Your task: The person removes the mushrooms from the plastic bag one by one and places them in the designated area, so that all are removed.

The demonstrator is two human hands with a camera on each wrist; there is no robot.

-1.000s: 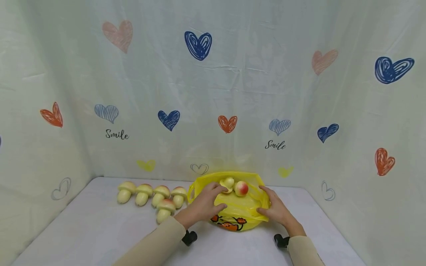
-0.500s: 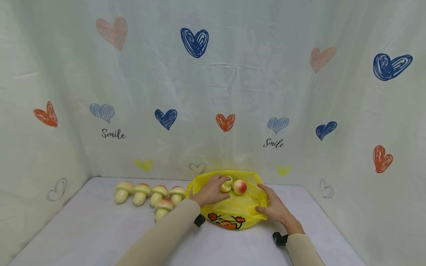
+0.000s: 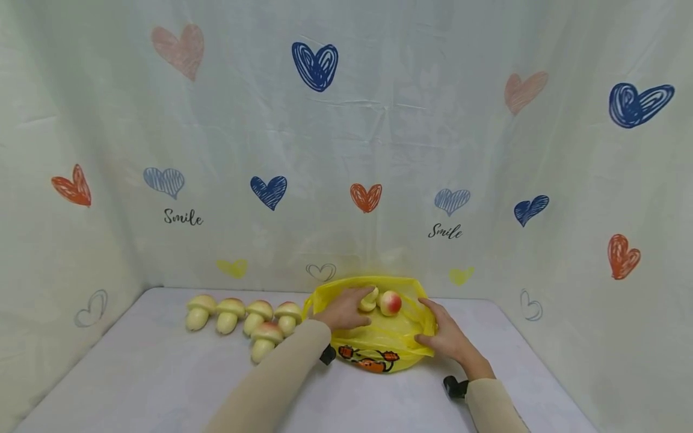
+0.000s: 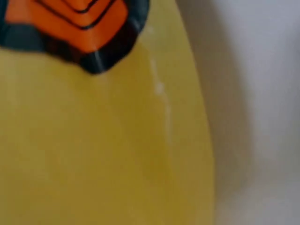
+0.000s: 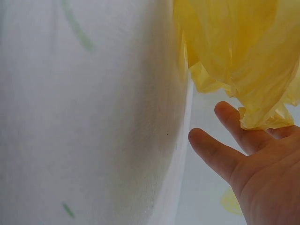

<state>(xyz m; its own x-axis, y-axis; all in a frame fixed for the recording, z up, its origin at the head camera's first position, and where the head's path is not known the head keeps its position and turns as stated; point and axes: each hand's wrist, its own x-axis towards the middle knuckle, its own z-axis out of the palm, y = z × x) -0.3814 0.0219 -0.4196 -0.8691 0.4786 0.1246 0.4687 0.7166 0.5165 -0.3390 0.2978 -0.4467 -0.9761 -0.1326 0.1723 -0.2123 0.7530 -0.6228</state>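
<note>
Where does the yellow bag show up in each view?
Head: yellow bag low, just right of centre; left hand across its left side, right hand at its right edge.
Left wrist: yellow bag fills roughly the left two-thirds.
Right wrist: yellow bag upper right.
Shared landmark: orange-and-black print, head and left wrist views only.

And there's a pale curtain point(image 3: 411, 138) along the far side, hearts point(image 3: 269, 192) scattered across it, "Smile" point(image 3: 183, 217) printed left and right, white table point(image 3: 141, 373) nearer.

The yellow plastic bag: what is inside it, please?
Inside the yellow plastic bag, one pale yellow curved piece and one round red-and-cream piece show. The left hand hides part of the interior; anything beneath it cannot be seen.
</note>
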